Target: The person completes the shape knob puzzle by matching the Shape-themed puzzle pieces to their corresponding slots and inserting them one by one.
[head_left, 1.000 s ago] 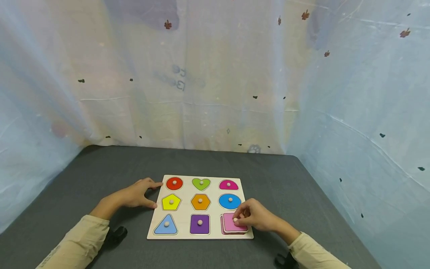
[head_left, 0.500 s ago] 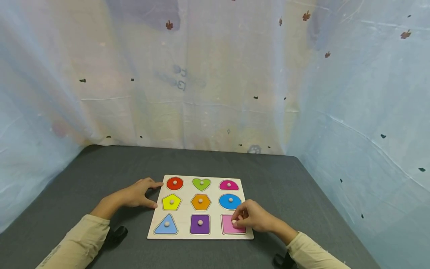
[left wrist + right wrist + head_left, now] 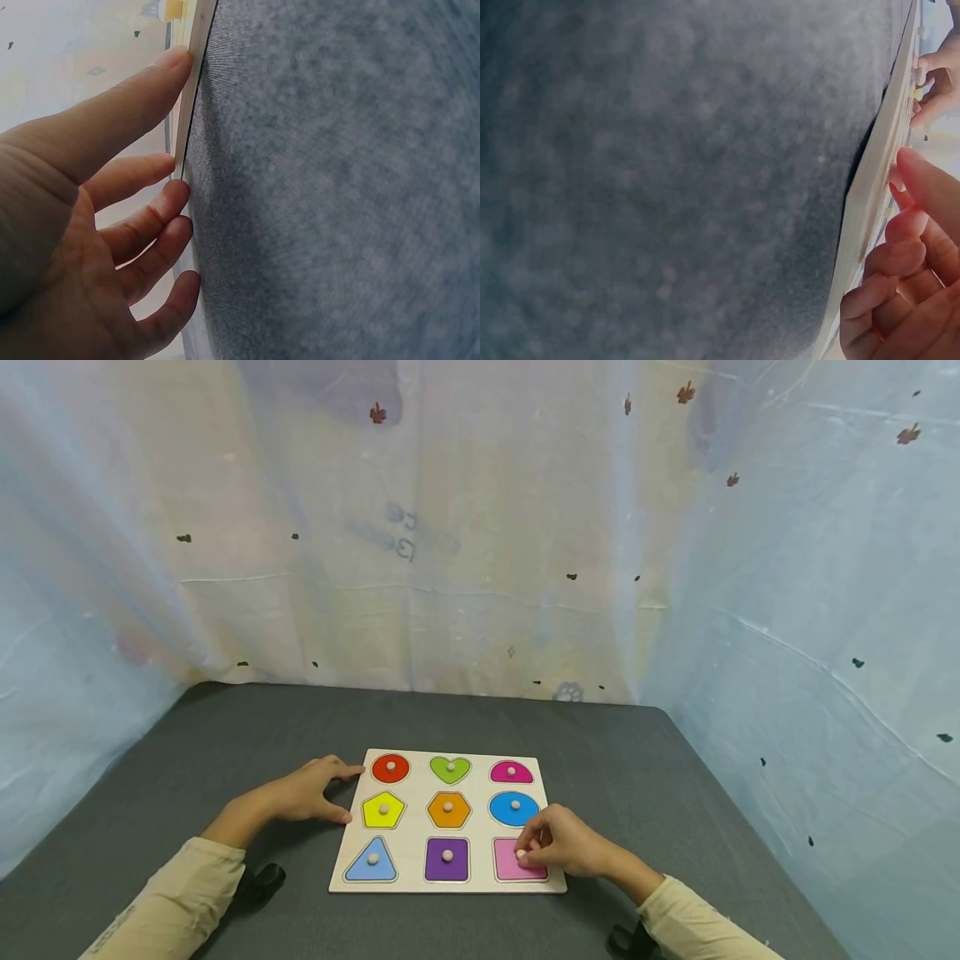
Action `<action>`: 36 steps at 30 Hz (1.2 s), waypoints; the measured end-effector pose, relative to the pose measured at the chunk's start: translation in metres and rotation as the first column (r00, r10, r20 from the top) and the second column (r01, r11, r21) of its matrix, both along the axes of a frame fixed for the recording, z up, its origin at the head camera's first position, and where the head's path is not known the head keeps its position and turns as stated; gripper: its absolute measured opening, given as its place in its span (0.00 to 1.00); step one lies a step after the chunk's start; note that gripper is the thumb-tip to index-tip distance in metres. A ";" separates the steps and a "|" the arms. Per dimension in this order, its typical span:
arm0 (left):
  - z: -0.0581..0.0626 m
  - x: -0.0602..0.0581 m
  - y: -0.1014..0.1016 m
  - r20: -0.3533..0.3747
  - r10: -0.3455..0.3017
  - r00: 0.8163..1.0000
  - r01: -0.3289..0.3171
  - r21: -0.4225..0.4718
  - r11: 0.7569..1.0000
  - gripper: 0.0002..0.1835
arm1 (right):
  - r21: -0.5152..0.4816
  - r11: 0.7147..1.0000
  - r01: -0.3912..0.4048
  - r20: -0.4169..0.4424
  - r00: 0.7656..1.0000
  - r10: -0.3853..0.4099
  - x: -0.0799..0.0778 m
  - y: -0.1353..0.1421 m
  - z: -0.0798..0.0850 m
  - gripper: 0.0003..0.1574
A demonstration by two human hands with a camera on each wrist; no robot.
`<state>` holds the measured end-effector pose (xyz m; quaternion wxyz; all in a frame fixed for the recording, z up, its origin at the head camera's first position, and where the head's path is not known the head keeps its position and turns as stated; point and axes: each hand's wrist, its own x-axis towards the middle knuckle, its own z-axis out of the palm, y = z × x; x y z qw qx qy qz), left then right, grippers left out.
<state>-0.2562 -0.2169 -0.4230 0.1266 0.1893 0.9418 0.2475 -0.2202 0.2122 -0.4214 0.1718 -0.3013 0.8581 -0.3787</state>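
Note:
A wooden knob puzzle board (image 3: 412, 827) lies on the dark cloth in the head view. At its near right corner, thumb and index finger of my right hand (image 3: 573, 843) pinch the knob of the pink square puzzle piece (image 3: 506, 870), which lies flush within its outline; the hand covers part of it. My left hand (image 3: 307, 792) touches the board's left edge with spread thumb and index fingertip. In the left wrist view that thumb (image 3: 127, 112) rests at the edge, other fingers loosely bent. The right wrist view shows the right fingers (image 3: 896, 259) curled beside the board's side.
Other knobbed pieces sit in the board, among them a purple square (image 3: 435, 870), a light blue triangle (image 3: 360, 870) and a blue oval (image 3: 501, 812). Dark grey cloth (image 3: 637, 777) surrounds the board. A pale patterned curtain (image 3: 480, 610) hangs behind and at both sides.
The pink square moved slightly left and went from sitting askew over its outline to lying flush in it, my right hand still on its knob. My left hand stayed in place.

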 end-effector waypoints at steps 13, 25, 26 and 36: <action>-0.004 -0.002 -0.001 0.003 0.010 1.000 -0.010 0.003 1.000 0.49 | 0.021 1.000 0.001 0.001 1.000 -0.001 0.000 -0.001 0.001 0.07; 0.000 0.002 -0.001 0.004 0.004 1.000 -0.004 0.017 1.000 0.48 | 0.028 0.999 -0.018 -0.023 1.000 0.018 -0.002 -0.002 0.004 0.08; 0.000 0.002 -0.001 0.005 0.001 1.000 -0.001 0.020 1.000 0.47 | 0.025 1.000 -0.014 -0.022 1.000 0.015 -0.002 -0.002 0.004 0.09; -0.002 0.005 -0.002 -0.004 -0.007 1.000 0.007 0.023 1.000 0.47 | -0.039 0.999 0.008 -0.044 0.999 -0.010 -0.009 -0.001 0.003 0.11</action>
